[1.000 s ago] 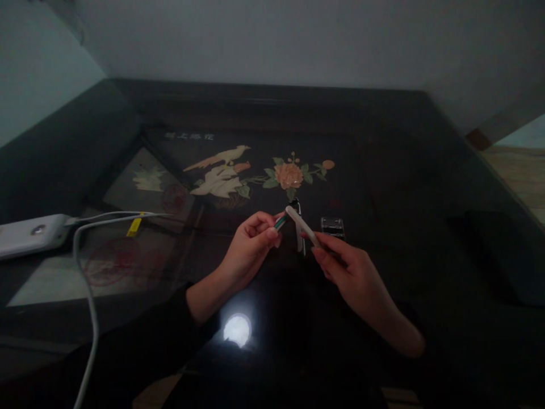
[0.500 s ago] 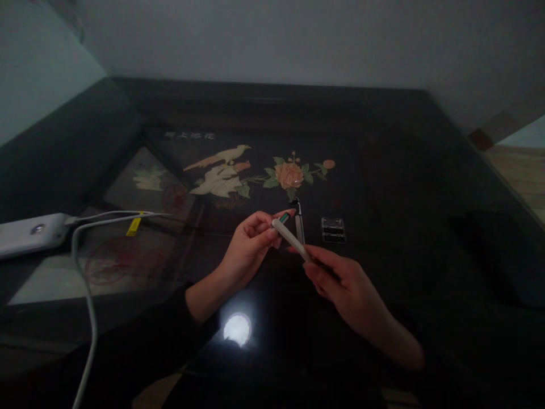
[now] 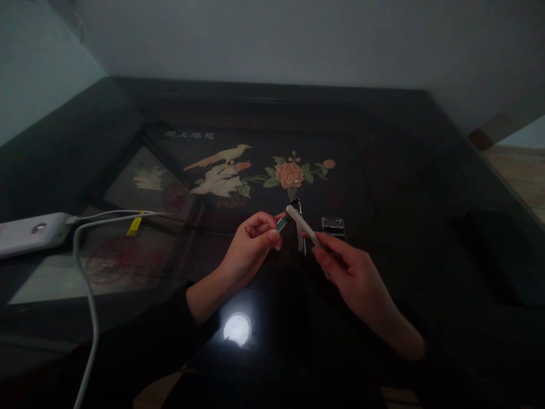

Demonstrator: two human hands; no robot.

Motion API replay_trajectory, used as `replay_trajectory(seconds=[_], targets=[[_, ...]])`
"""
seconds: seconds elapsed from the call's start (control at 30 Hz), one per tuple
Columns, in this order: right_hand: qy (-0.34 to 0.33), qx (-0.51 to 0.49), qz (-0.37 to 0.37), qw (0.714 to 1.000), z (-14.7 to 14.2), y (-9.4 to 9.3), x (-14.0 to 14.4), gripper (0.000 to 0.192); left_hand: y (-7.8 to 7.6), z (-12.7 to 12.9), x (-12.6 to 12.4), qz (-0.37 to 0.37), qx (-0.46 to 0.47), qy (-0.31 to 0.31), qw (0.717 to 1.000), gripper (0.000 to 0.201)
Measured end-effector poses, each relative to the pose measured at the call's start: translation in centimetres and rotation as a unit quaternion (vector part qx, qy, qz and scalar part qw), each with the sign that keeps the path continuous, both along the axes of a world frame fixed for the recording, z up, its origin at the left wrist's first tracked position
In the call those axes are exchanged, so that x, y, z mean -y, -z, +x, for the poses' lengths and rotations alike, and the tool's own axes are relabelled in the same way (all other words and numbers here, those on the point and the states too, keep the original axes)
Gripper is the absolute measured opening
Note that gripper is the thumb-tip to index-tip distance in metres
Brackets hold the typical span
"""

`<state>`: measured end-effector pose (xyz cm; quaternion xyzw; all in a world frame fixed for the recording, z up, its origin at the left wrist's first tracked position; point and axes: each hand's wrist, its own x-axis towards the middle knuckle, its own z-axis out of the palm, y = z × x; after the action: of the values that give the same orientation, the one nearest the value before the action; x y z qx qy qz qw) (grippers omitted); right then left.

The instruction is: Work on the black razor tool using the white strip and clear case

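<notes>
My left hand (image 3: 251, 247) is closed in a pinch on a slim green stick-like piece (image 3: 281, 222), whose exact kind I cannot make out. My right hand (image 3: 351, 272) grips the near end of a pale flat strip (image 3: 303, 220) with a rounded tip. That tip is at the far end of the green piece and appears to touch it. Behind the strip, a thin black and silver item (image 3: 300, 238) lies on the table, partly hidden. Just beyond my right fingers is a small clear case (image 3: 333, 225) with dark parts.
The glossy black table (image 3: 400, 187) carries a bird-and-flower inlay (image 3: 289, 176). At the left lies a white power bank (image 3: 32, 234) with a white cable (image 3: 87, 284) and a yellow tag (image 3: 134, 224). A dark flat object (image 3: 502, 255) rests at the right.
My right hand has moved slightly right and away from me, sliding the pale strip's tip from near my left fingers to the green piece's far end. My left hand stays nearly still.
</notes>
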<state>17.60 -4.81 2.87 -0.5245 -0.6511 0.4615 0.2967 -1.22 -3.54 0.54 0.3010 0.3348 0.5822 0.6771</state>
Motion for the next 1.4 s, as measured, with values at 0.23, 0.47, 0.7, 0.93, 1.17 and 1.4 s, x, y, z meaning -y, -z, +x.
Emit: replay_trajectory(seconds=[0.23,0.47,0.7,0.93,1.17,1.4], targets=[[-0.052,-0.035,-0.027,0.998,-0.4,-0.5,0.6,0.038,-0.1,0.0,-0.2,-0.009,0.006,-0.009,1.000,0.038],[-0.086,-0.075,-0.059,0.992,-0.6,-0.9,1.0,0.037,-0.1,-0.2,-0.1,-0.019,0.012,-0.006,1.000,0.037],[-0.046,-0.022,-0.018,0.999,-0.5,-0.7,0.5,0.036,-0.1,-0.1,-0.2,-0.012,0.019,-0.017,1.000,0.037],[0.000,-0.001,0.002,1.000,-0.1,0.1,0.2,0.038,-0.2,0.1,0.0,-0.003,-0.010,-0.019,1.000,0.038],[-0.018,-0.019,-0.010,1.000,-0.4,-0.1,0.4,0.039,-0.1,-0.1,-0.1,-0.002,-0.012,-0.019,1.000,0.037],[-0.075,-0.060,-0.058,0.994,-0.7,-0.8,1.0,0.037,-0.2,-0.1,-0.2,-0.022,0.002,-0.021,1.000,0.040]])
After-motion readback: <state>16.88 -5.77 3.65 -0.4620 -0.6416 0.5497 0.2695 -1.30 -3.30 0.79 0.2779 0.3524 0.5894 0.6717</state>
